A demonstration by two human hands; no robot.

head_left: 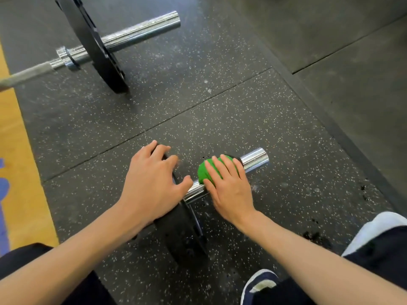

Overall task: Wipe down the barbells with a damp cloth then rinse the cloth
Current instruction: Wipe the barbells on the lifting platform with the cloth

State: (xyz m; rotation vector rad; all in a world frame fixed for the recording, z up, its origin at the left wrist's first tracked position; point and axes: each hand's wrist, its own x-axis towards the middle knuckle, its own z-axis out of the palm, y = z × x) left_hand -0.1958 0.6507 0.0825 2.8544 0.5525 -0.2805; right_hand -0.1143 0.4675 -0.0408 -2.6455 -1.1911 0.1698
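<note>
The right hand point(229, 186) presses a green cloth point(206, 171) over the chrome sleeve point(255, 160) of the near barbell, fingers curled around cloth and sleeve together, close to the sleeve's free end. The left hand point(154, 181) lies spread and open on the rim of the black plate point(180, 234) loaded on that same bar, gripping nothing. The plate stands on edge on the speckled rubber floor point(220, 111). A second barbell point(123, 37) with its own black plate point(92, 42) lies well apart, toward the far left of the floor mats.
</note>
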